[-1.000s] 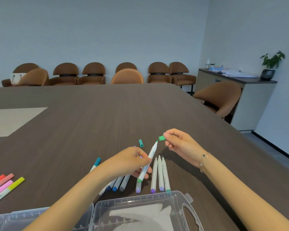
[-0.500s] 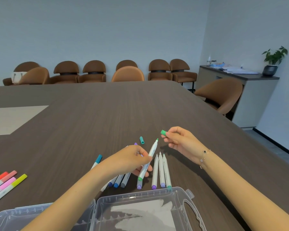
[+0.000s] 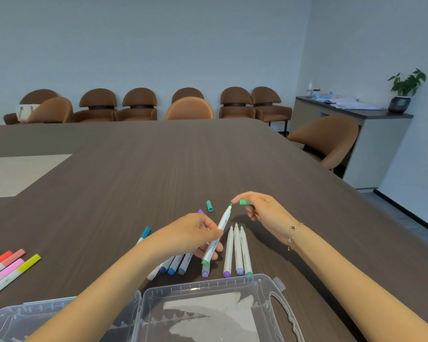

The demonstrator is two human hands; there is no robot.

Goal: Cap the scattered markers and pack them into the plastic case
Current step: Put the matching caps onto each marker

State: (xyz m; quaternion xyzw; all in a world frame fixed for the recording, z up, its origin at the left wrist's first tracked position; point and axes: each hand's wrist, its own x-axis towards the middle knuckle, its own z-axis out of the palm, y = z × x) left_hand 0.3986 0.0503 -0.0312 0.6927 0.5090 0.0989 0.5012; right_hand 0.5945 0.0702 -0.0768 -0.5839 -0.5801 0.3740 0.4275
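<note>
closer now, right hand [image 3: 262, 208] fingers pinch green cap [image 3: 244, 201] beside tip of marker [image 3: 216, 236] clamped in left hand [image 3: 190, 236] fingers.

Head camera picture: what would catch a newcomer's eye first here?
Two hands meet at mid-table: the left hand tilts a white marker with its green tip bare, and the right hand pinches a green cap just beside that tip. Below them, an open clear plastic case lies at the near edge, with no markers in it. Bright pink, orange and yellow markers lie far left.
</note>
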